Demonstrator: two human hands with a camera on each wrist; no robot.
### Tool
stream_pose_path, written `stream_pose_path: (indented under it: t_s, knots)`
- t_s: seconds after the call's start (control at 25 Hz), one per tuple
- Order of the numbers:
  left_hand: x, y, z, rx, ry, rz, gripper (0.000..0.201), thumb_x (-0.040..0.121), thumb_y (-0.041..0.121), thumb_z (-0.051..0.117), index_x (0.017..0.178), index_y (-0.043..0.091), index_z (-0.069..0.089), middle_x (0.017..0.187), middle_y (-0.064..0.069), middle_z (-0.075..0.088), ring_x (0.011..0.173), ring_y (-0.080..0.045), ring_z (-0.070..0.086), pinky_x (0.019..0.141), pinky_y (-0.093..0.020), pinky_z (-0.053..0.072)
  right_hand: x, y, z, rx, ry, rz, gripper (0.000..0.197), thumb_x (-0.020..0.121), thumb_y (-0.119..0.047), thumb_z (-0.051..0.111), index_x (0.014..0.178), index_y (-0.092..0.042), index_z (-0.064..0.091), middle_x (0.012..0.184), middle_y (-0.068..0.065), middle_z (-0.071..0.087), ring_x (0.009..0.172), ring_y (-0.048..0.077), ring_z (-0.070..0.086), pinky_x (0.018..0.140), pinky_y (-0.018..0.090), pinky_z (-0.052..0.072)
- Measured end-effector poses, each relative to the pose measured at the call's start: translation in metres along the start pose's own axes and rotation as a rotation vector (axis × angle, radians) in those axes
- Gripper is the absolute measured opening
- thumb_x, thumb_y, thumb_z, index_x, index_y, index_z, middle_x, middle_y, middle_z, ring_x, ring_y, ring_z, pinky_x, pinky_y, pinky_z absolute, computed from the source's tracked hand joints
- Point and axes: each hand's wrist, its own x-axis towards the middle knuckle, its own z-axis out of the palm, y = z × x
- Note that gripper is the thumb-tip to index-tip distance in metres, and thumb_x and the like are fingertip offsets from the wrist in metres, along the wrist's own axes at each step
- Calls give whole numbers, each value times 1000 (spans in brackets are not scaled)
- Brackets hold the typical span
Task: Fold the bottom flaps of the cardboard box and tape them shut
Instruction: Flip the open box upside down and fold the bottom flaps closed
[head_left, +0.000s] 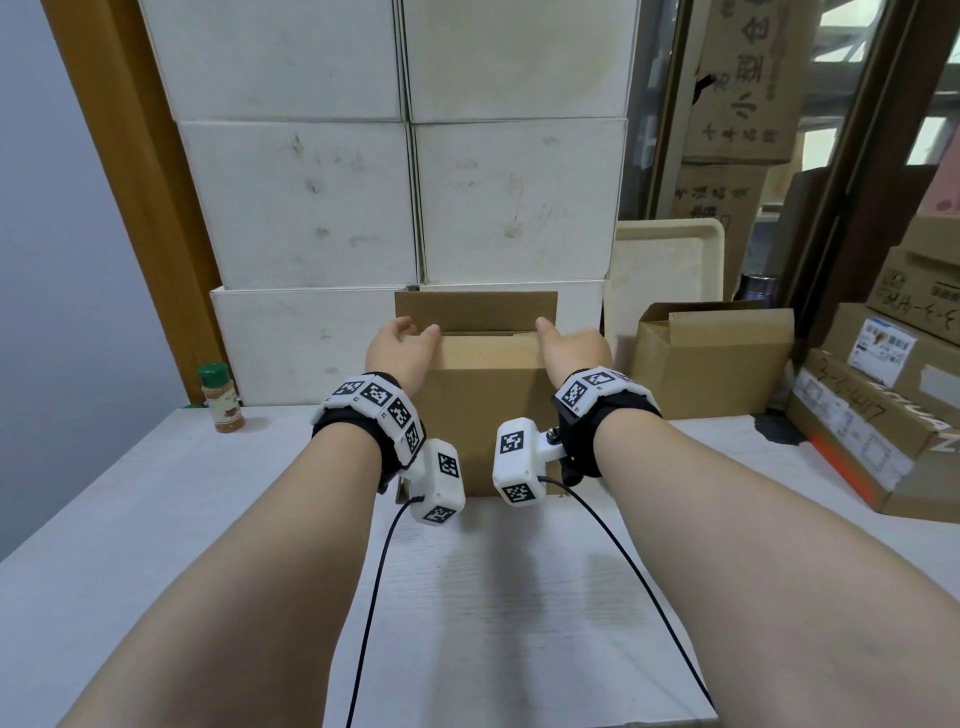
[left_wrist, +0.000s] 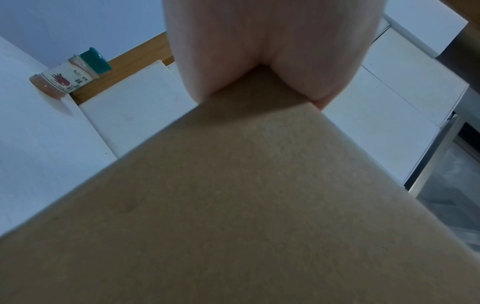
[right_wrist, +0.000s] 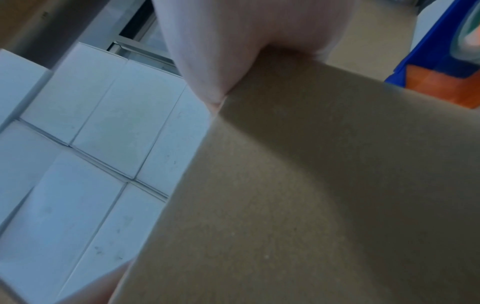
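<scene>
Cardboard box (head_left: 485, 415) upright on the white table (head_left: 156, 519), both hands on its upper corners.

Nearest, two bare forearms reach forward, each wrist wearing a band of black-and-white marker tiles with a black cable trailing back; the left hand (head_left: 400, 349) wraps the box's upper left corner, fingers curled over the top and thumb along the near edge; the right hand (head_left: 571, 349) grips the upper right corner, thumb on top, its other fingers hidden behind the side; the near flap lies folded flat across the top, while the far flap (head_left: 475, 310) stands upright; a green-capped spice jar (head_left: 221, 397) stands well apart at the table's left edge; an open brown carton (head_left: 714, 358) sits to the right; stacked white boxes (head_left: 405, 197) rise behind.
</scene>
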Motion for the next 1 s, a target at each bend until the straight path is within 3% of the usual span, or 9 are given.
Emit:
stream_pose_path:
  t_s: [0.12,0.2,0.24,0.4,0.52,0.64,0.8,0.88,1.0]
  knots:
    - [1,-2,1,-5,30,6,55,90,22,58,140,11,37,143,-6,43,116,-18,52,93,-20,34,1,4,0,37,17,0,41,85,-41,59,114,-13,49,109,5,58,103,28,56,81,35,42]
    - [0,-2,1,7,51,-15,62,88,21,59,143,17,30,146,-7,29,98,-18,48,86,-21,32,0,3,-2,26,17,-9,45,87,-35,59,126,-17,46,125,5,55,112,27,55,84,33,41]
    - [-1,-1,0,7,44,-30,68,88,20,59,146,19,24,147,-7,22,97,-18,46,85,-20,31,0,2,-2,12,14,-20,48,88,-33,58,132,-18,44,130,5,53,116,27,53,87,34,41]
    - [5,1,-5,36,-31,-38,90,86,17,63,152,25,2,156,-3,13,135,-23,37,107,-29,33,6,-2,-3,-85,-49,-64,61,91,-29,53,147,-23,30,146,5,41,130,29,43,102,37,37]
    - [11,-1,-10,-26,-108,-26,97,84,16,66,151,26,-3,155,4,26,135,-19,41,109,-40,39,9,-3,-3,-63,-133,-109,65,93,-22,50,151,-26,20,147,5,40,129,26,45,102,32,37]
    - [13,-5,-9,-24,-90,10,87,84,14,65,150,27,11,147,3,39,127,-19,49,106,-41,43,10,-2,-3,-27,-179,-188,58,93,-14,48,147,-25,31,141,0,49,124,21,51,91,22,37]
    - [14,-8,-8,-14,-55,39,49,83,15,63,128,23,44,129,-3,55,110,-21,58,99,-39,47,9,0,-4,22,-149,-207,48,93,-17,53,139,-17,41,137,1,51,121,19,52,92,26,39]
    - [13,-9,-7,22,-34,46,38,85,19,63,121,18,51,128,-5,53,105,-17,54,90,-28,43,5,1,-6,21,-123,-198,42,92,-23,56,132,-14,46,126,1,54,102,15,52,83,23,36]
    - [13,-11,-5,47,-15,35,34,85,25,62,118,16,57,129,-7,52,110,-19,55,85,-25,40,0,5,-7,30,-128,-185,38,87,-28,58,121,-16,49,102,-4,52,79,11,48,73,23,34]
